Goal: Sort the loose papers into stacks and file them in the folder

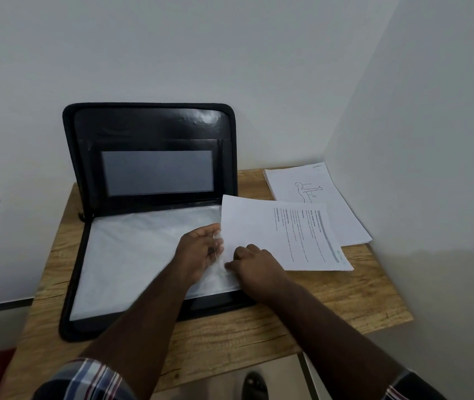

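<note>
A black zip folder lies open on the left half of the wooden bench, its lid propped upright against the white wall and its base flat on the wood. The lid shows a glossy inner pocket and a grey rectangular window; the base holds clear plastic sleeves with white paper showing through, their long side running left to right across the bench.

The left hand rests on the right edge of the sleeves, fingers curled at the plastic where it meets the paper; whether it pinches the sleeve or the sheet I cannot tell. Just beside it, the right hand grips the near left corner of a thin stack of printed sheets. That stack overlaps the folder's right edge and reaches out over the bench, its long axis running left to right, its lines of text running away from the person, with a grey header bar along the right end.

Farther right, near the corner of the wall, a second stack of papers lies flat, partly under the first, its top sheet bearing a line drawing of a figure with an outstretched arm.
</note>
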